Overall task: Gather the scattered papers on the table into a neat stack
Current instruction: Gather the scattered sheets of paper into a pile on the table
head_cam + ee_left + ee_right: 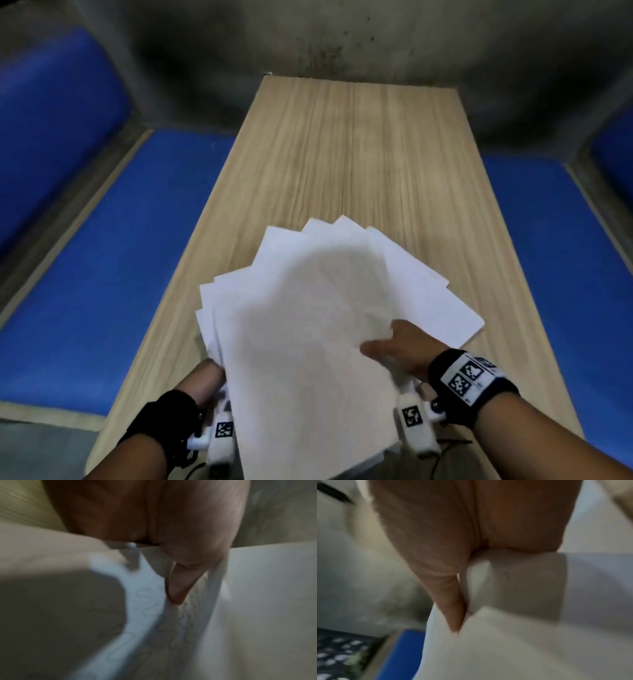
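A fanned bundle of several white papers (301, 325) spreads over the near end of the wooden table (342, 154); its corners point away from me at different angles. My left hand (209, 373) grips the bundle's left edge, its fingers hidden under the sheets. My right hand (394, 346) holds the right side with the thumb on top. In the left wrist view the thumb (176, 588) presses into curled sheets (257, 601) with faint scribbles. In the right wrist view the thumb (452, 601) pinches the paper edge (505, 649). Whether the sheets touch the table is unclear.
Blue padded benches run along both sides of the table (102, 257) (555, 240). A grey concrete wall (308, 41) closes the far end. White wrist cameras with black markers (414, 421) hang below both wrists.
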The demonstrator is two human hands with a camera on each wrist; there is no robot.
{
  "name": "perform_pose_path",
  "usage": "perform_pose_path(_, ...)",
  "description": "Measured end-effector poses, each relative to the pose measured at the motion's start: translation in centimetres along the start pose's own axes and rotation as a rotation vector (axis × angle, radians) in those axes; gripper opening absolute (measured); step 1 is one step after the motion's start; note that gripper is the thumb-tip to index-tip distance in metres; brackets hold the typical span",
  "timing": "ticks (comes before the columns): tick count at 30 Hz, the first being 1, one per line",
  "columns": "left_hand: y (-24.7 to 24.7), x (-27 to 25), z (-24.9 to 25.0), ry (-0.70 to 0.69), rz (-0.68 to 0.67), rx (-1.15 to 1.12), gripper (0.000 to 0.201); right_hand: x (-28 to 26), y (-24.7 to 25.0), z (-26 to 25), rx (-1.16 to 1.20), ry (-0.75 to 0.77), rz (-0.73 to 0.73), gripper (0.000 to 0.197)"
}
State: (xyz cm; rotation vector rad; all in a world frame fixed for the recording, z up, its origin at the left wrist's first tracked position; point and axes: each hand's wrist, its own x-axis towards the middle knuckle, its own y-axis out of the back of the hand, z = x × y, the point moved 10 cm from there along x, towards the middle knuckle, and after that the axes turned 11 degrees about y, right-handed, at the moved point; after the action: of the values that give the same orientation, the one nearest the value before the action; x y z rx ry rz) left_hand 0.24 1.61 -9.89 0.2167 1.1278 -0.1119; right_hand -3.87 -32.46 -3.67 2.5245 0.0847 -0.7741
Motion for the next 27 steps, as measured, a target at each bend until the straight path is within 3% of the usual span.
perform_pose_path(3, 1.4, 0.9, -1.0, 0.053, 0.008, -0.079, 0.025, 0.5, -1.8, 2.0, 0.026, -0.083, -0.12, 0.047)
perform_pose_path(5, 2.4, 1.5, -1.7, 0.077, -0.002, -0.162, 0.018, 1.8, -1.2, 2.3, 0.101, -0.033, -0.049, 0.065)
perform_pose_path(6, 2.0, 1.2, -1.5, 0.087, -0.037, -0.181, 0.009, 2.6, -0.7, 2.2, 0.116, 0.017, -0.002, 0.058)
perform_pose_path(8, 1.4, -0.1, -0.8, 0.045, -0.083, -0.114, 0.027, 3.2, -0.2, 1.5, 0.134, 0.085, 0.037, 0.026)
perform_pose_path(9, 0.6, -0.4, -0.7, 0.049, -0.136, -0.102, 0.03, 3.2, -0.2, 1.5, 0.134, 0.083, 0.027, 0.025)
perform_pose_path(17, 0.6, -0.3, 0.4, 0.015, -0.173, -0.329, 0.045, 3.1, -0.2, 3.2, 0.012, -0.029, -0.104, 0.025)
perform_pose_path(21, -0.2, -1.0, 0.7, -0.03, -0.118, -0.033, 0.039, 4.0, -5.2, 4.3, 0.168, -0.056, -0.16, 0.032)
perform_pose_path(23, -0.1, -0.4, 0.3, -0.015, -0.076, 0.082, 0.042, 3.6, -6.6, 2.7, 0.161, -0.03, -0.129, 0.021)
perform_pose_path(25, 0.6, 0.0, 0.2, -0.016, -0.033, 0.102, 0.024, 3.5, -6.3, 2.0, 0.101, -0.002, -0.063, 0.027)
perform_pose_path(27, 1.2, -0.4, 0.3, -0.023, -0.013, 0.09, 0.015, 3.5, -3.2, 2.5, 0.0, -0.007, 0.156, 0.026)
